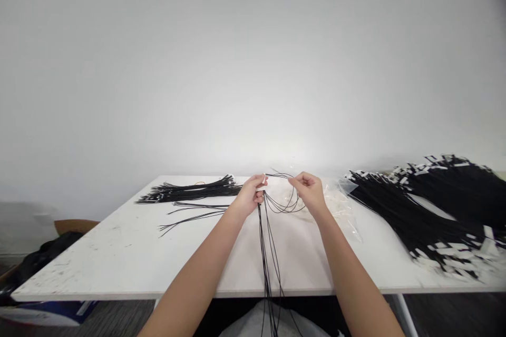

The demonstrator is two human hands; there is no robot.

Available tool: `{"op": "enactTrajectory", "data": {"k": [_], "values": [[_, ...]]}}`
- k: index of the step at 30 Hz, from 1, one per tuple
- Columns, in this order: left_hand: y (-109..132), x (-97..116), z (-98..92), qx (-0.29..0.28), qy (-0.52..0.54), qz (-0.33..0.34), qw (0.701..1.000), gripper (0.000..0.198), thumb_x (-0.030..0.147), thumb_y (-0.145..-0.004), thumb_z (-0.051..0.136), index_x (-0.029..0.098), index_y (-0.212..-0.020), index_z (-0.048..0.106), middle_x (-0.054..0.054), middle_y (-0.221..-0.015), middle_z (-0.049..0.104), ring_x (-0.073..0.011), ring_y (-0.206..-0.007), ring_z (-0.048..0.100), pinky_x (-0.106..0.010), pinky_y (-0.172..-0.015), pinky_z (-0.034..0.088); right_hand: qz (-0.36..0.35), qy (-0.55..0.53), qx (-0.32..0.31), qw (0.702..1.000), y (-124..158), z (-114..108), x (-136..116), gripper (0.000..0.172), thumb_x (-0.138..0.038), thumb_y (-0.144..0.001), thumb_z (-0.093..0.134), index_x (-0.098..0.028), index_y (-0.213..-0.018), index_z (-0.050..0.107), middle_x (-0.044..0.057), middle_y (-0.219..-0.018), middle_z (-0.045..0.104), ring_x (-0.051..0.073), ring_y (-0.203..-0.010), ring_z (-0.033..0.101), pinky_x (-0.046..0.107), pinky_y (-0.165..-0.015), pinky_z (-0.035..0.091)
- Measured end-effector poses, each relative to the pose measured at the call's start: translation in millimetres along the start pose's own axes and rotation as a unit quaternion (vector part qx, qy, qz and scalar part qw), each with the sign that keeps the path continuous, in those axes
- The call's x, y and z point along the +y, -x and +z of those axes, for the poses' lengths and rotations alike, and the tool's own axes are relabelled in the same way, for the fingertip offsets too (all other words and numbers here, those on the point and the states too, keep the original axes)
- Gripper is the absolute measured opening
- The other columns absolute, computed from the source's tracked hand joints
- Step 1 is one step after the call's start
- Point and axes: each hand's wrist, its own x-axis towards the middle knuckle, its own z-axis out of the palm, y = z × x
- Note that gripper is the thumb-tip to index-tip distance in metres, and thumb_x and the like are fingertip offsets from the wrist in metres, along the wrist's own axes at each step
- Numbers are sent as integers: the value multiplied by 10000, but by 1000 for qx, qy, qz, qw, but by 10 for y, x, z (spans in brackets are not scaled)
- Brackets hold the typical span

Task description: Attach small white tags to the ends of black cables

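My left hand (252, 193) is closed around several thin black cords (261, 242) near a small white end piece that pokes out between the fingers. The cords hang down from it past the table's front edge toward my lap. To its right, my right hand (308, 188) pinches cord strands at the thumb and fingertips. Between the two hands the strands bow out in loose loops (282, 208) above the table. Left of my left hand, a few separate black cords (193, 217) lie on the white tabletop.
A bundle of black cords (190, 189) lies at the back left of the white table (118, 253). Behind my right hand rests a clear plastic bag (343, 210) with pale contents. Large piles of black cords with white ends (395, 216) cover the right side. A wall stands behind.
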Motion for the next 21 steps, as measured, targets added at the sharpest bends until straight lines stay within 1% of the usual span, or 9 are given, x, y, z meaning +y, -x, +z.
{"op": "enactTrajectory", "data": {"k": [2, 5, 11, 21], "values": [[5, 4, 4, -3, -2, 1, 1000, 294, 355, -644, 684, 155, -811, 547, 40, -682, 449, 19, -352, 240, -145, -319, 99, -14, 44, -26, 999, 27, 43, 14, 252, -303, -628, 668, -156, -521, 494, -67, -446, 377, 45, -435, 312, 199, -423, 242], [12, 9, 9, -8, 0, 2, 1000, 293, 359, -641, 686, 156, -798, 545, 37, -686, 454, 19, -352, 240, -145, -317, 97, -16, 70, -38, 997, 45, 68, 17, 236, -291, -631, 648, -155, -520, 489, -64, -452, 384, 49, -450, 312, 200, -443, 248], [21, 17, 8, -17, 4, 2, 1000, 304, 368, -640, 684, 157, -823, 563, 35, -686, 451, 17, -357, 256, -139, -317, 106, -18, 79, -15, 997, 39, 40, -10, 246, -299, -627, 631, -162, -507, 466, -73, -443, 337, 51, -448, 279, 201, -442, 233], [46, 33, 24, -29, -1, 9, 1000, 299, 372, -646, 678, 161, -825, 565, 34, -684, 455, 17, -357, 249, -139, -315, 106, -22, 83, -20, 996, 43, 58, 7, 255, -314, -620, 626, -167, -496, 458, -68, -442, 344, 51, -441, 278, 201, -435, 232]]}}
